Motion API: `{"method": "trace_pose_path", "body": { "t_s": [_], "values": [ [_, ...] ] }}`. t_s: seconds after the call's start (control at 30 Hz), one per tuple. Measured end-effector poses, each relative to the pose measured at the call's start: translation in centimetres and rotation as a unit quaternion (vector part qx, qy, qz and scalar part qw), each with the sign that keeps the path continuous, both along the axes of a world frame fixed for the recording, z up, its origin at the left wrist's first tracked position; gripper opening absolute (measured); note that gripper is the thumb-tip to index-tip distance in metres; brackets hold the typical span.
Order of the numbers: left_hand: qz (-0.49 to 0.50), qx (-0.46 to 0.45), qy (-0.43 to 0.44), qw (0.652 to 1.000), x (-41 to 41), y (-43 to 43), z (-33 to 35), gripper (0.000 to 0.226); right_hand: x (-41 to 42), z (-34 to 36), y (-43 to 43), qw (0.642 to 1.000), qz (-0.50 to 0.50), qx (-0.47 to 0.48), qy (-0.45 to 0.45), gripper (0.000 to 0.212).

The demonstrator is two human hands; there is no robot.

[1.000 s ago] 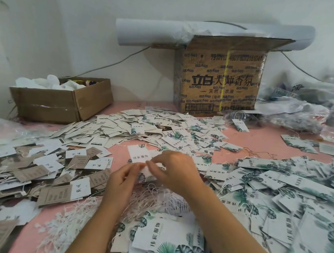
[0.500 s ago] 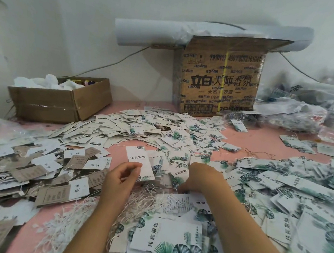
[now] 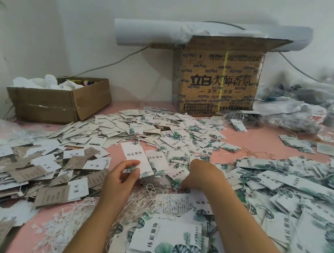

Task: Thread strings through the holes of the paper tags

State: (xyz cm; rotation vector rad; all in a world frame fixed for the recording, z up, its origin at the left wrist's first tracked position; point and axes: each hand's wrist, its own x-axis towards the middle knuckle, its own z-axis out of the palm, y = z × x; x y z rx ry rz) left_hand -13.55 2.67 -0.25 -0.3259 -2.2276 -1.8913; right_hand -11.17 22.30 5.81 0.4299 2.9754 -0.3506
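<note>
White paper tags with green leaf print lie in heaps over the pink table (image 3: 115,153). My left hand (image 3: 118,180) pinches the lower end of one long white tag (image 3: 133,156) between thumb and fingers. My right hand (image 3: 201,177) is curled down into the loose tags (image 3: 178,174) just right of it; its fingertips are hidden, so what they hold cannot be seen. A tangle of white strings (image 3: 142,202) lies between my wrists. Larger leaf tags (image 3: 167,240) are stacked near my forearms.
Brown and white tags (image 3: 33,169) cover the left side. A small open cardboard box (image 3: 58,100) stands at the back left, a tall printed carton (image 3: 217,80) at the back centre with a paper roll (image 3: 153,32) behind it. Plastic bags (image 3: 292,114) crowd the back right.
My hands were together working on one tag. They have come apart: the right hand moved right and down into the tag pile, and the left now holds a long white tag alone.
</note>
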Motion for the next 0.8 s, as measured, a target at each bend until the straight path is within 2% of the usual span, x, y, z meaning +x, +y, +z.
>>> {"method": "trace_pose_path", "body": {
  "t_s": [0.33,0.8],
  "values": [
    [-0.004,-0.001,0.004,1.000,0.35,0.14,0.54,0.020,0.17,-0.37,-0.82,0.999,0.000,0.036,-0.011,0.036],
    [0.012,0.059,0.016,0.998,0.56,-0.07,0.63,0.019,0.17,0.28,-0.08,0.999,0.003,-0.011,-0.036,0.028]
  ]
}}
